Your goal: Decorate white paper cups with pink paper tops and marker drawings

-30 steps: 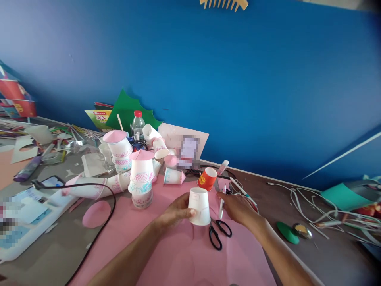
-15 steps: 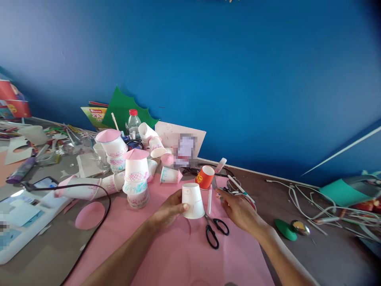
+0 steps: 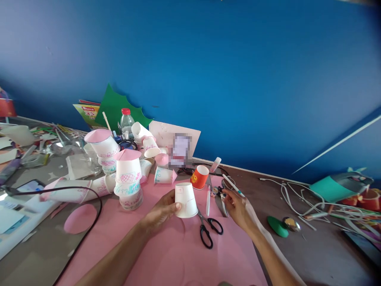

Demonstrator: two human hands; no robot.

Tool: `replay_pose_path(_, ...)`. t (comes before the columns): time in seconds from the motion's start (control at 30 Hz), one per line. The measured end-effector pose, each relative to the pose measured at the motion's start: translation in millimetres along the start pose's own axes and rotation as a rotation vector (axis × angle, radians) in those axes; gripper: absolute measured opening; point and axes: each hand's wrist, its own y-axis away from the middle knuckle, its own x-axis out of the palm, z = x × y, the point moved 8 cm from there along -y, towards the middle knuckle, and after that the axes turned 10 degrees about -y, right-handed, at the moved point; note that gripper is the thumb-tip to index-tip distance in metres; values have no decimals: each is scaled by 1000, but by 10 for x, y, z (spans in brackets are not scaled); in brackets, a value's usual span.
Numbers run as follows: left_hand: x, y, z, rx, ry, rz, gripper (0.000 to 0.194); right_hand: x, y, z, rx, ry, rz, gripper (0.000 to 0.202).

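An upside-down white paper cup point(image 3: 186, 200) with a small drawn window is held by its left side in my left hand point(image 3: 165, 208). My right hand point(image 3: 236, 204) is at a small dark item with a cartoon charm point(image 3: 214, 192); its fingers are bent together, and whether they grip it is unclear. Black-handled scissors point(image 3: 210, 230) lie partly open on pink paper point(image 3: 166, 254), just right of the cup. Between the cup and my right hand lies a capped marker point(image 3: 208, 200). An orange-red cup point(image 3: 199, 177) stands behind them.
Stacked decorated cups with pink cone tops point(image 3: 127, 174) stand at left, near a black cable point(image 3: 97, 214). A bottle point(image 3: 126, 121) is behind them. White cords point(image 3: 297, 198) and a green oval point(image 3: 277, 226) lie at right.
The view has shifted slightly right. My right hand has pulled back a little from the marker, and the cartoon charm now shows more fully. My left hand still holds the white cup.
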Motion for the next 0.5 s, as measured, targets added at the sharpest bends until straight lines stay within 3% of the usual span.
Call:
replay_pose_path(0.23, 26, 19, -59, 11, -23, 6, 61, -15, -78, -160, 13, 61, -56, 35)
replay_pose_path(0.5, 33, 16, -55, -15, -23, 6, 60, 160, -90, -152, 83, 343, 93, 43)
